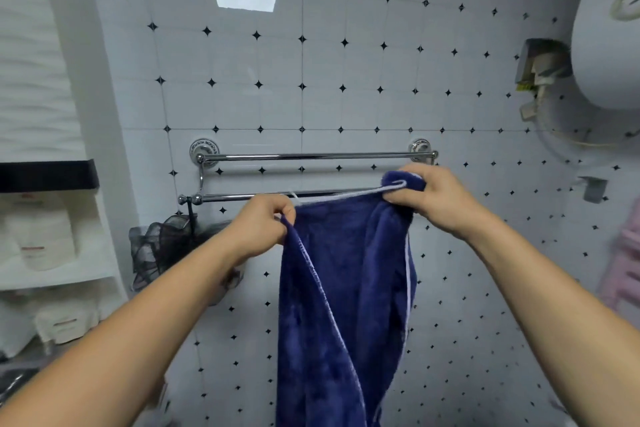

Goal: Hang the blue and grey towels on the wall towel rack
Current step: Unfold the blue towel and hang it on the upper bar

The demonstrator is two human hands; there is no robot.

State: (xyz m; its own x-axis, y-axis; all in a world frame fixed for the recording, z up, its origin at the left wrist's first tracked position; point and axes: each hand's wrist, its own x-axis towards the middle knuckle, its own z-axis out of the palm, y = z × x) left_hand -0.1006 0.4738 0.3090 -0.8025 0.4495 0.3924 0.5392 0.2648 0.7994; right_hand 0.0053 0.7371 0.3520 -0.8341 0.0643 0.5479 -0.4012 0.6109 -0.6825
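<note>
A dark blue towel with a pale trimmed edge hangs down in front of me, held by its top edge. My left hand pinches the top left corner. My right hand grips the bunched top right corner a little higher. The chrome wall towel rack has two bars; both are bare, and the towel's top edge is stretched just in front of the lower bar. No grey towel is in view.
A black mesh bath sponge hangs from a hook at the lower bar's left end. White shelves with bottles stand at the left. A white water heater and a socket sit at the upper right; something pink hangs at the right edge.
</note>
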